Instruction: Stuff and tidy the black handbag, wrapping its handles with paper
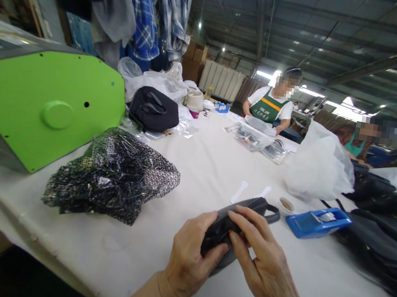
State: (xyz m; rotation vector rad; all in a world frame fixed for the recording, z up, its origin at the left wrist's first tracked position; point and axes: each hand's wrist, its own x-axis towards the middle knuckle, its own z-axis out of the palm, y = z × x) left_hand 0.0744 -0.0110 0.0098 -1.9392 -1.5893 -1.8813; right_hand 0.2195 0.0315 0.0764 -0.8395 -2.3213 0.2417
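Note:
My left hand (pixel 191 250) wraps round one side of a small dark zip pouch (pixel 222 228), its thumb on the near face. The pouch is tilted just above the white table and has a strap loop (pixel 273 214) at its far right end. My right hand (pixel 267 264) presses its fingertips together on the pouch's upper face, close to the left thumb. What those fingertips pinch is too small to make out. Beyond the pouch, two white paper strips (pixel 240 191) lie on the table. A blue tape dispenser (pixel 318 223) and a small round dish (pixel 286 205) are right of it.
A crumpled black patterned plastic bag (pixel 113 174) lies at left beside a green-sided machine (pixel 47 109). Behind it sits a black bag (pixel 154 109). White plastic (pixel 318 164) and several black bags (pixel 382 237) fill the right. A co-worker in a green apron (pixel 267 108) handles clear packaging across the table (pixel 195 168).

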